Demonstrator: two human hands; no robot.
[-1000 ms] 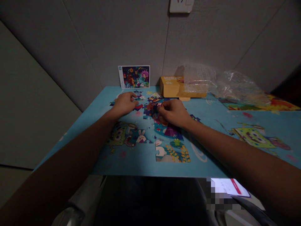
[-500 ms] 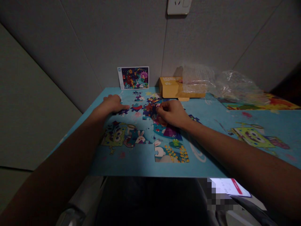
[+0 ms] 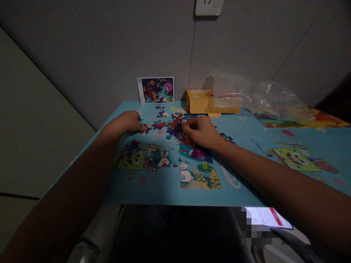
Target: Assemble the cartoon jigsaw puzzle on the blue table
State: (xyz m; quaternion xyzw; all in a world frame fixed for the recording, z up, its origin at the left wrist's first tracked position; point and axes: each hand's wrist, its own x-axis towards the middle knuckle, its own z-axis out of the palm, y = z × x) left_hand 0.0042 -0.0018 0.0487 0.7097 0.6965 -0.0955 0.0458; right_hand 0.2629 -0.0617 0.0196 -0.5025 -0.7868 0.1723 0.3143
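My left hand (image 3: 131, 121) is at the far left of the table, one digit stretched out to touch a dark purple puzzle piece (image 3: 147, 127). Its other fingers are partly hidden behind the hand. Over the upper part of the joined jigsaw puzzle (image 3: 200, 155), my right hand (image 3: 201, 131) is closed in a pinch. A dark puzzle piece (image 3: 183, 128) shows at its fingertips, mostly covered by the hand. Beside the left hand lies a loose piece with a red shape (image 3: 159, 124). Joined pieces with a white rabbit (image 3: 163, 160) lie left of the puzzle.
A picture card (image 3: 157, 90) leans on the wall at the back. To its right stands a yellow box (image 3: 200, 102), partly under clear plastic wrapping (image 3: 274, 98). Loose pieces (image 3: 227, 138) lie beside my right wrist. A lit phone (image 3: 267, 217) is below the table edge.
My left hand has drawn slightly left and toward me, uncovering more of the purple piece. The right hand stays at the same place in its pinch.
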